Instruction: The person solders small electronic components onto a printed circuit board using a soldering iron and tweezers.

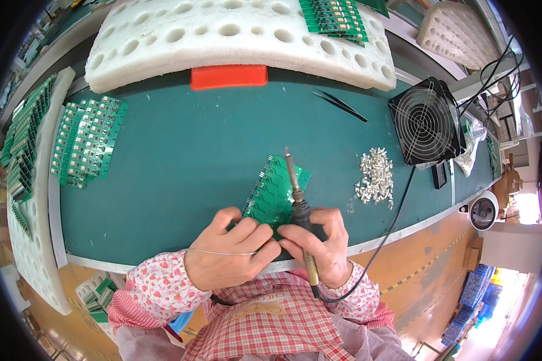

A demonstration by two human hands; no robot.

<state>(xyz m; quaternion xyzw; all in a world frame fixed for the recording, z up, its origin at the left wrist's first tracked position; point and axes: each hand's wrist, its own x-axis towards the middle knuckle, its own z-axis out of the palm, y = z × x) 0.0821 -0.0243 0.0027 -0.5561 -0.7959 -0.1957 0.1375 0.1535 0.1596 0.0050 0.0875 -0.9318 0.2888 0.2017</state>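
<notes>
A green circuit board panel (271,198) lies on the mat just in front of me, with a row of pins along its left edge. My left hand (226,253) is closed, and a thin solder wire (206,251) runs across it; its fingertips meet the near end of the board. In my right hand (322,243) is a soldering iron (301,213), its metal tip pointing away from me above the board's right side. The right fingertips also come close to the board's near edge. Exactly where the fingers touch the board is hidden.
Small silvery parts (376,177) lie piled to the right, near a black fan (426,123) and tweezers (341,105). A red tray (229,77) sits before a white foam block (180,51). Stacked boards (87,141) lie left. The iron's cord (397,213) trails right.
</notes>
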